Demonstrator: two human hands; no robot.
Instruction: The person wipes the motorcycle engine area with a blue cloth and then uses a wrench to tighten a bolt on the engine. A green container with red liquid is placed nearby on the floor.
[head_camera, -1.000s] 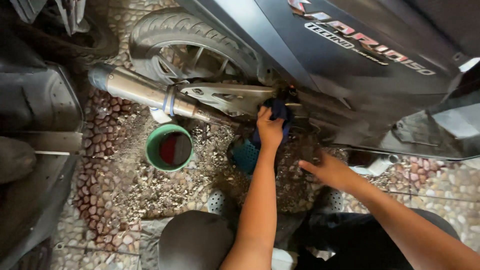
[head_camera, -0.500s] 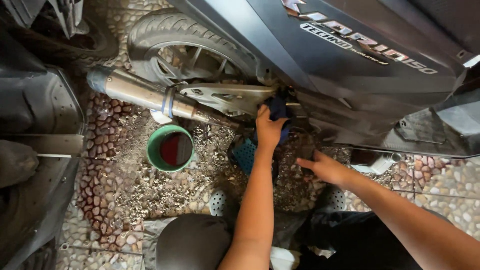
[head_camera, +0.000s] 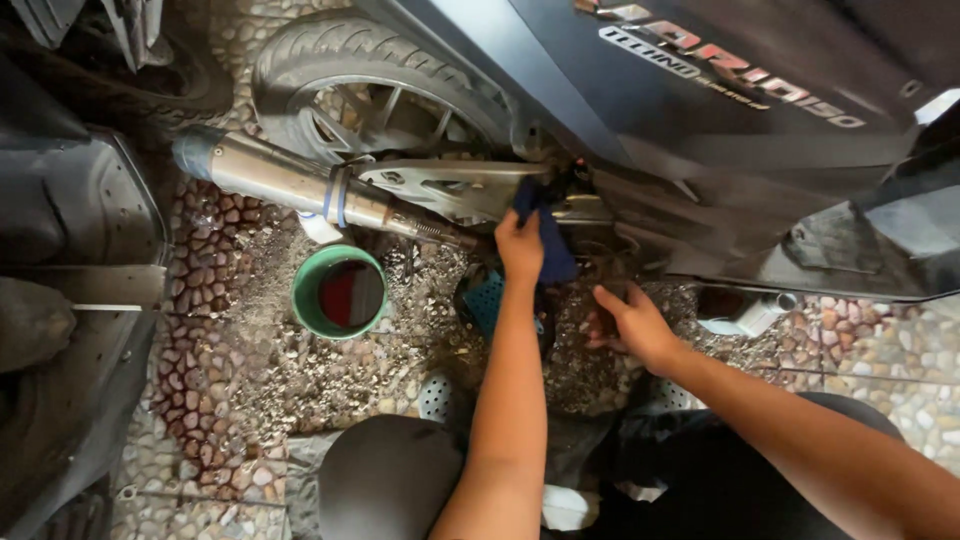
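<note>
My left hand grips a dark blue rag and presses it against the underside of a dark scooter, just right of its silver engine cover. My right hand rests low on the pebble floor under the scooter body, fingers spread, holding nothing visible. A silver exhaust pipe runs left from the engine, below the rear wheel.
A green pot with dark red liquid stands on the pebble floor left of my arm. A teal perforated object lies beneath my left hand. Another scooter's black footboard borders the left. My knees are at the bottom.
My left hand with the rag has shifted slightly up toward the engine. My right hand stays near the floor, moved a little right.
</note>
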